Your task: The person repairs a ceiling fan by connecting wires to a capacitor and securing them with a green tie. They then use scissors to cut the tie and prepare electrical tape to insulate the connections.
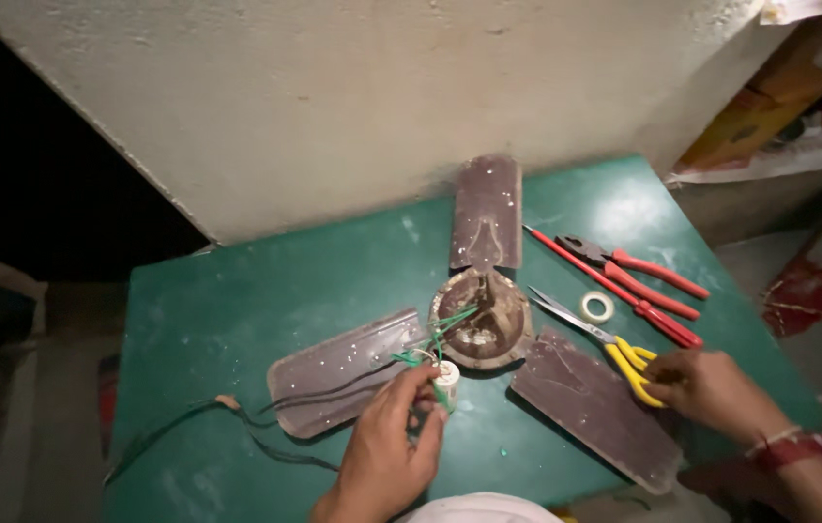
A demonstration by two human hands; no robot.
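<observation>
- Pinched in the grip of the left hand (387, 450) is a small white cylinder (447, 375) with green wires (440, 334) running up to the fan hub (482, 319).
- Right hand (711, 389) has its grip closed around the yellow handles of the scissors (605, 344), whose blades point toward the hub.
- Three brown blades spread from the hub across the green surface (237, 310).
- Beside the scissors lie a roll of white tape (597, 307), red pliers (629, 269) and a red screwdriver (614, 289).
- Black cable (188, 421) trails off to the left edge.
</observation>
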